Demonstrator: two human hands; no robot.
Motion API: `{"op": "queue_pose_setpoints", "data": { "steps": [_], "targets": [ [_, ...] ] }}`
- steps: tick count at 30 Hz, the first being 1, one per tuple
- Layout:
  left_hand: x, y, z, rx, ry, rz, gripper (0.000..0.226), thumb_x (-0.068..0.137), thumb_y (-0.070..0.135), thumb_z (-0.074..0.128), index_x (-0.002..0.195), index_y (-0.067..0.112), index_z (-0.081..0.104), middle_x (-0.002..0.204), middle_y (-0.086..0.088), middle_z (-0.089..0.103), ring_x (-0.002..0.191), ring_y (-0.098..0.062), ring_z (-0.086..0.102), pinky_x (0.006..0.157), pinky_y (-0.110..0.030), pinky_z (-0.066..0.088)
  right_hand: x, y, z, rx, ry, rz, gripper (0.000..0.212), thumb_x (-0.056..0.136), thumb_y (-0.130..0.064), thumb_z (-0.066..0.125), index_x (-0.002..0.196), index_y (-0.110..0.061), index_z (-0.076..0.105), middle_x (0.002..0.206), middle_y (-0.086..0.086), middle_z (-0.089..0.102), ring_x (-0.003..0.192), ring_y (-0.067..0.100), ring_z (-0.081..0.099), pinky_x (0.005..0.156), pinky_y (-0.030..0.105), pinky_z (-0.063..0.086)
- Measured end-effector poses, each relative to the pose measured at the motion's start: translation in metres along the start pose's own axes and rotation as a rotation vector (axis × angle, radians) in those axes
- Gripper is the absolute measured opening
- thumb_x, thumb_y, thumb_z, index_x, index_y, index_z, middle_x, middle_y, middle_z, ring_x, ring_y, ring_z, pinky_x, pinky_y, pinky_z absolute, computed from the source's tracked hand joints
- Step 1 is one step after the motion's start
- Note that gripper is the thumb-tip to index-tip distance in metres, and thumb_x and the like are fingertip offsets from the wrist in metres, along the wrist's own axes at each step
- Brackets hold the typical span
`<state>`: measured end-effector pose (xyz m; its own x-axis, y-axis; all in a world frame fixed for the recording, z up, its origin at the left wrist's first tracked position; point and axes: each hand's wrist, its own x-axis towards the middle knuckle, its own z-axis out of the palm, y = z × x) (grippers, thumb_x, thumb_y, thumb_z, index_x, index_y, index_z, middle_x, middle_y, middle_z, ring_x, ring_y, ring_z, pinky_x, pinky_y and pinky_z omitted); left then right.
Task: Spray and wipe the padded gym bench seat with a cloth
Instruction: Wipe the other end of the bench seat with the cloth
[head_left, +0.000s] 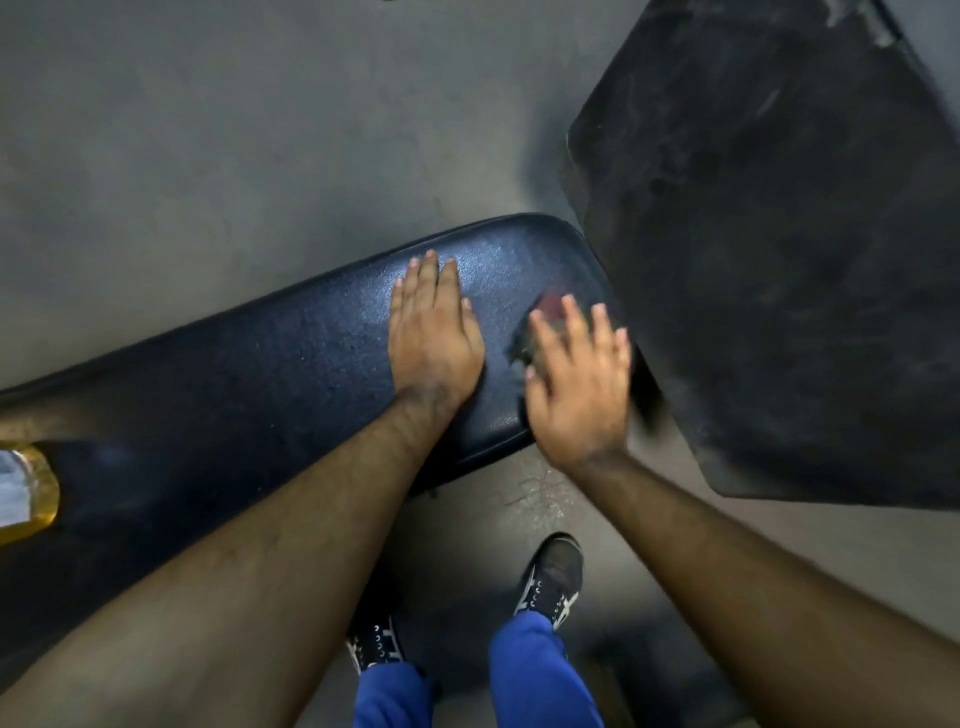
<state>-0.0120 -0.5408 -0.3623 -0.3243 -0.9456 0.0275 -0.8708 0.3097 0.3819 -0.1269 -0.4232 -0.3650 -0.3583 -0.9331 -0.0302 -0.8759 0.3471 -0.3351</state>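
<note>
The padded bench seat (270, 364) is dark blue-black vinyl and runs from the lower left to the middle of the view. My left hand (431, 332) lies flat on its right end, fingers straight. My right hand (576, 374) presses a small dark cloth (545, 312) with a reddish patch onto the seat's right edge, fingers spread over it; the hand is motion-blurred. A bottle of yellow liquid (26, 493) shows at the left edge, on the seat.
A large black floor mat (779, 249) lies to the right of the bench end. Grey floor (234, 130) surrounds the bench. My two feet (553, 577) in dark shoes stand below the seat.
</note>
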Motion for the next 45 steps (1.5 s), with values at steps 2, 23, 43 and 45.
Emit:
{"op": "queue_pose_setpoints", "data": {
  "steps": [2, 23, 43, 45],
  "targets": [
    [-0.01, -0.01, -0.012, -0.056, 0.023, -0.017, 0.049, 0.09, 0.018, 0.045, 0.137, 0.002, 0.051, 0.146, -0.018, 0.048, 0.138, -0.032, 0.041, 0.119, -0.041, 0.022, -0.021, -0.005, 0.0, -0.04, -0.112, -0.36, 0.062, 0.089, -0.042, 0.047, 0.149, -0.026, 0.045, 0.161, 0.006, 0.033, 0.149, 0.034, 0.026, 0.122, 0.053, 0.015],
    [-0.054, -0.074, -0.022, 0.17, 0.078, -0.093, 0.056, 0.097, 0.029, 0.032, 0.145, 0.001, 0.041, 0.154, -0.018, 0.036, 0.145, -0.031, 0.03, 0.121, -0.042, 0.015, 0.111, -0.063, 0.012, -0.081, -0.253, -0.57, 0.063, 0.089, -0.042, 0.037, 0.15, -0.026, 0.041, 0.161, 0.006, 0.032, 0.151, 0.031, 0.023, 0.123, 0.049, 0.013],
    [-0.064, -0.093, -0.051, -0.209, 0.11, -0.186, 0.055, 0.09, 0.016, 0.041, 0.143, 0.001, 0.043, 0.153, -0.016, 0.038, 0.145, -0.029, 0.03, 0.122, -0.04, 0.014, 0.055, -0.073, 0.018, -0.087, -0.12, -0.089, 0.063, 0.092, -0.037, 0.038, 0.153, -0.023, 0.036, 0.163, 0.012, 0.026, 0.151, 0.036, 0.018, 0.123, 0.051, 0.009],
    [-0.079, -0.104, -0.061, -0.164, 0.139, -0.135, 0.053, 0.089, 0.014, 0.043, 0.141, 0.001, 0.046, 0.151, -0.017, 0.042, 0.142, -0.03, 0.035, 0.121, -0.043, 0.019, 0.016, -0.1, 0.028, -0.074, -0.11, -0.14, 0.062, 0.093, -0.04, 0.039, 0.152, -0.022, 0.037, 0.163, 0.012, 0.027, 0.151, 0.036, 0.02, 0.123, 0.052, 0.013]
  ]
}}
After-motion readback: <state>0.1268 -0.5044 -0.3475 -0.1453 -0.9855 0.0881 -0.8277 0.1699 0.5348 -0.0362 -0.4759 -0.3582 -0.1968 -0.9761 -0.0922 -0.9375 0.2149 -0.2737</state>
